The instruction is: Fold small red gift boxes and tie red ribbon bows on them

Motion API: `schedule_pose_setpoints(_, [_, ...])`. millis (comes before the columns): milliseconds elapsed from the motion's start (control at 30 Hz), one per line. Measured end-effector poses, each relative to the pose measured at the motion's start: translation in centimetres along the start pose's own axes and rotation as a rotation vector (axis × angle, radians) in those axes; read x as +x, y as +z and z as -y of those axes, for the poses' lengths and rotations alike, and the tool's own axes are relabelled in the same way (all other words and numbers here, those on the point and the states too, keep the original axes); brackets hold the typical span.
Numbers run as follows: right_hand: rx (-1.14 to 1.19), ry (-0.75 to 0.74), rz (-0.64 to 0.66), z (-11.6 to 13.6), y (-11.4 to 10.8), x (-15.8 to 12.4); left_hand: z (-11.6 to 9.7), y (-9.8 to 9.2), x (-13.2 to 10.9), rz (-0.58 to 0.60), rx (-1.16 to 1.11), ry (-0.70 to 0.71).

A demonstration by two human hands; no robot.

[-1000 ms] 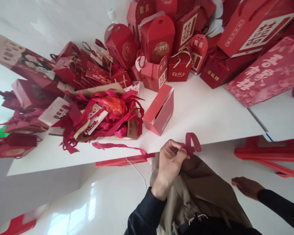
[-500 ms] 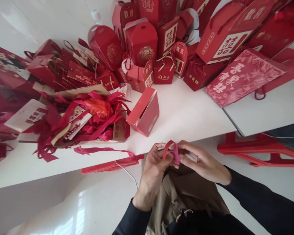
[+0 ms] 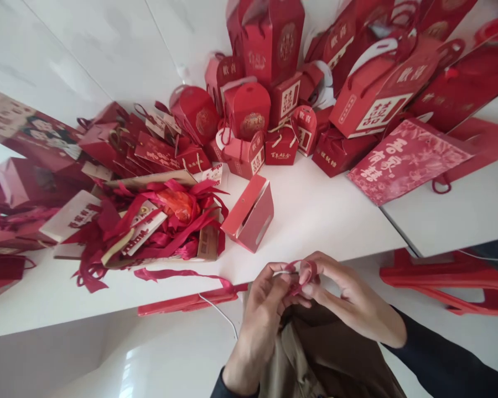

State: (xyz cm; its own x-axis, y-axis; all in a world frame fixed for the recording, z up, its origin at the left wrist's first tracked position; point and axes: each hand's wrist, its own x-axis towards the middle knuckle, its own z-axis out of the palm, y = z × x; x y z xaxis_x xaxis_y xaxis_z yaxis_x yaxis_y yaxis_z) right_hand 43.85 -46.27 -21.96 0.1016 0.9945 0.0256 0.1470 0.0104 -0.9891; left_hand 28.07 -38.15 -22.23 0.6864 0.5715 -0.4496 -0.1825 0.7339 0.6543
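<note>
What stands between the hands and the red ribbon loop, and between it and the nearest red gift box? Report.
Nothing visible: the left hand and right hand both hold the red ribbon loop. Nothing visible stands between it and the red gift box on the white table either.

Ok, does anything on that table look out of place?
Yes, mildly: ribbons spill over the sides of the cardboard box, looking untidy, and one strip lies outside it near the front edge of the table, as if stray. Nothing looks clearly damaged.
</note>
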Motion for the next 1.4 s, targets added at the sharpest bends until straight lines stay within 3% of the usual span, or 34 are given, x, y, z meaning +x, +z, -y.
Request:
schedule_pose_setpoints(200, [-0.067, 0.056, -0.083, 1.7, -0.5, 1.4, -1.6, 0.8, -0.8, 0.035, 0.342, 0.287])
schedule_pose_setpoints(367, [-0.011, 0.054, -0.079, 2.8, -0.5, 2.2, -2.5, 1.8, -0.7, -0.096, 0.469, 0.435])
schedule_pose_setpoints(500, [0.021, 0.055, -0.079, 3.2, -0.5, 2.3, -2.7, 2.3, -0.8, -0.199, 0.399, 0.431])
schedule_pose_setpoints(900, [0.072, 0.054, -0.066, 3.5, -0.4, 2.1, -1.5, 2.2, -0.9, -0.186, 0.360, 0.411])
schedule_pose_setpoints(1100, [0.057, 0.105, -0.039, 3.8, -0.1, 2.1, -0.4, 1.6, -1.2, -0.294, 0.539, 0.467])
schedule_pose_setpoints(1267, [-0.003, 0.145, -0.061, 3.9, -0.6, 2.3, -0.4, 1.4, -0.4, -0.228, 0.538, 0.474])
schedule_pose_setpoints(1400, [0.089, 0.129, -0.036, 3.8, -1.3, 2.3, -1.5, 1.5, -0.4, -0.137, 0.435, 0.436])
